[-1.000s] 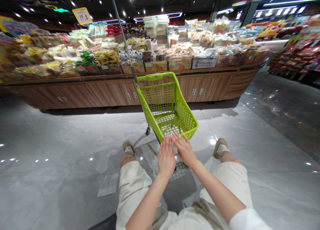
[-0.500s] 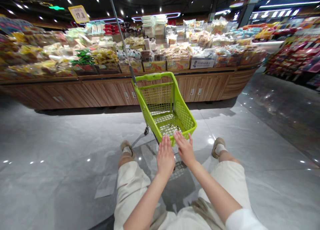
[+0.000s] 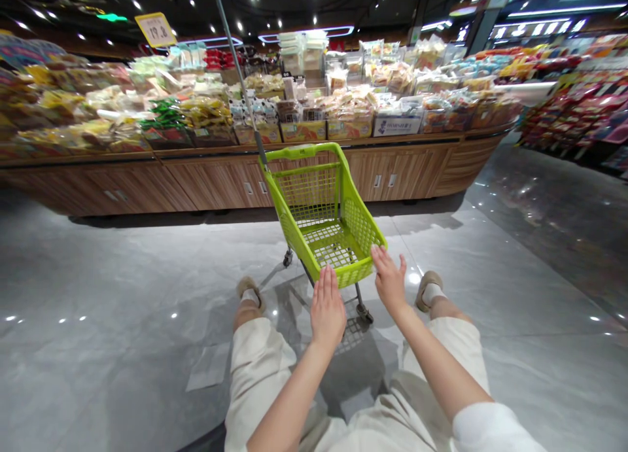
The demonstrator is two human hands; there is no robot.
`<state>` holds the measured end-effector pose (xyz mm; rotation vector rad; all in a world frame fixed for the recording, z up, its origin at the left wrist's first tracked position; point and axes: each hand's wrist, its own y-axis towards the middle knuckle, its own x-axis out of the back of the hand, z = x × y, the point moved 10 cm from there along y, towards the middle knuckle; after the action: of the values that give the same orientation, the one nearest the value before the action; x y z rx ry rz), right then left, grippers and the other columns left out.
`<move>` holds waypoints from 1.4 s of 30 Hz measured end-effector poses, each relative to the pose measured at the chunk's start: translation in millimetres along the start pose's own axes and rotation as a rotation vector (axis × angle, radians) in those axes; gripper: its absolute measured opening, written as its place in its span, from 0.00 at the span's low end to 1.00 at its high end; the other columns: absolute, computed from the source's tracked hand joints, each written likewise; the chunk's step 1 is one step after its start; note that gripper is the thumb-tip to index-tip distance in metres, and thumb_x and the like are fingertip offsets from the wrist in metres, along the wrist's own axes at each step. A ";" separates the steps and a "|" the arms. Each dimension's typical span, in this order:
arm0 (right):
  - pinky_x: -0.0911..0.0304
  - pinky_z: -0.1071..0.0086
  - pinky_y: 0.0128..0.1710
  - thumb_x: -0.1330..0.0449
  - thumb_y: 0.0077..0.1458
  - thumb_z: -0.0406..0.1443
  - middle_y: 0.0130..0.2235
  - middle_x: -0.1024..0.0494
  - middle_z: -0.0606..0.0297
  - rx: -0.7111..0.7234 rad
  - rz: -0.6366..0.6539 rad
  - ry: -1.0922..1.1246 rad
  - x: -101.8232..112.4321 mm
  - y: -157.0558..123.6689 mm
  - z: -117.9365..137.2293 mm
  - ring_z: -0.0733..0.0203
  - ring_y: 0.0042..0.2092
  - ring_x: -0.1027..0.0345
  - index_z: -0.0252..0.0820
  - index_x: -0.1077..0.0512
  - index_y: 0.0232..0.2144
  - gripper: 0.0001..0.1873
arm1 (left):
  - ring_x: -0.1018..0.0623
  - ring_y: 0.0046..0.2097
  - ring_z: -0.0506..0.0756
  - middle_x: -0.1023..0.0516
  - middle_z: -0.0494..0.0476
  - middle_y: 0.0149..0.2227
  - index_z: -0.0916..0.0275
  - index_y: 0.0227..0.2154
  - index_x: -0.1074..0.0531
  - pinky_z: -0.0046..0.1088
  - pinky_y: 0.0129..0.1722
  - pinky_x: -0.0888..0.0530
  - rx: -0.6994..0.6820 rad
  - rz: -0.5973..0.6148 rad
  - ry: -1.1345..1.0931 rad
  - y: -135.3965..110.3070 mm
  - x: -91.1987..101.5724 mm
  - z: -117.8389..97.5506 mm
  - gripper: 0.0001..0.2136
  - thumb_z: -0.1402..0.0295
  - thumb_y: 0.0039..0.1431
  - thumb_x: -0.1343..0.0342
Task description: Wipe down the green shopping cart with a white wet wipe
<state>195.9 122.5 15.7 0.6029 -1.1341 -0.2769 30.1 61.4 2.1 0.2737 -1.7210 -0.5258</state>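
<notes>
A small lime-green shopping cart (image 3: 360,213) stands before me on its wheels, with a grey pole rising from its far left corner. I see bare mesh at the bottom of its basket. My left hand (image 3: 328,308) is open, palm down, fingers stretched towards the near rim at its left end. At the near right corner of the basket, my right hand (image 3: 390,278) is open too, its thumb spread from the fingers. Both hands' fingertips overlap the rim in view; whether they touch it I cannot tell. Neither hand holds anything.
Behind the cart runs a wooden display counter (image 3: 206,180) heaped with packaged snacks. A price sign (image 3: 156,30) stands above it at the left. More packaged goods (image 3: 576,108) fill a rack at the right. My feet rest on the glossy grey floor (image 3: 122,295), either side of the cart.
My right hand has moved right along the near rim to the corner, away from the left hand. The left hand has barely shifted. The cart stands where it was.
</notes>
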 end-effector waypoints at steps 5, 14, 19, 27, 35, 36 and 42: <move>0.70 0.54 0.69 0.55 0.48 0.20 0.67 0.39 0.60 0.272 0.137 0.074 -22.5 -20.4 92.1 0.63 0.70 0.51 0.42 0.45 0.67 0.43 | 0.49 0.72 0.58 0.47 0.64 0.71 0.68 0.70 0.58 0.42 0.68 0.40 0.009 -0.016 0.017 -0.5 -0.7 1.6 0.32 0.77 0.64 0.57; 0.70 0.48 0.68 0.54 0.47 0.20 0.64 0.32 0.65 0.133 0.044 -0.074 9.2 5.4 -24.0 0.59 0.68 0.46 0.52 0.43 0.66 0.45 | 0.49 0.72 0.57 0.47 0.63 0.71 0.70 0.69 0.54 0.41 0.69 0.42 -0.026 0.001 0.002 -1.3 2.8 3.2 0.30 0.77 0.64 0.58; 0.66 0.49 0.68 0.53 0.47 0.21 0.66 0.36 0.59 0.079 0.066 -0.052 -4.6 -5.8 26.0 0.58 0.67 0.45 0.45 0.48 0.68 0.45 | 0.49 0.72 0.58 0.48 0.65 0.71 0.69 0.70 0.58 0.42 0.68 0.40 -0.001 -0.023 -0.020 -0.1 -1.4 -1.8 0.32 0.77 0.64 0.57; 0.67 0.52 0.69 0.53 0.47 0.21 0.66 0.36 0.62 0.339 0.205 0.034 -12.7 -20.5 78.0 0.62 0.69 0.49 0.47 0.45 0.67 0.45 | 0.48 0.71 0.57 0.46 0.63 0.71 0.67 0.70 0.57 0.42 0.68 0.40 -0.023 -0.002 0.015 -2.4 0.2 4.9 0.32 0.77 0.64 0.58; 0.63 0.47 0.67 0.52 0.48 0.22 0.64 0.32 0.61 0.010 0.067 -0.130 11.2 7.5 -19.3 0.57 0.67 0.44 0.48 0.41 0.65 0.41 | 0.50 0.72 0.57 0.48 0.64 0.71 0.69 0.70 0.58 0.42 0.68 0.40 -0.018 -0.001 -0.002 -1.7 1.9 -0.6 0.32 0.77 0.64 0.57; 0.64 0.47 0.67 0.52 0.49 0.22 0.64 0.32 0.60 0.021 0.080 -0.108 6.3 4.7 -2.4 0.57 0.67 0.44 0.47 0.41 0.65 0.41 | 0.50 0.72 0.57 0.48 0.64 0.71 0.68 0.70 0.58 0.41 0.68 0.40 -0.006 -0.004 -0.004 -1.8 1.0 -1.0 0.32 0.77 0.64 0.58; 0.72 0.51 0.69 0.53 0.48 0.22 0.66 0.37 0.59 0.267 0.218 0.083 -17.1 -19.1 102.5 0.61 0.69 0.48 0.44 0.44 0.67 0.43 | 0.49 0.72 0.58 0.47 0.64 0.71 0.68 0.70 0.57 0.42 0.68 0.41 0.007 -0.006 0.013 -3.6 -1.2 0.4 0.32 0.76 0.64 0.58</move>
<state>97.6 84.0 21.1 0.7115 -1.1542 0.0883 29.6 59.0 -0.8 0.2870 -1.7102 -0.5216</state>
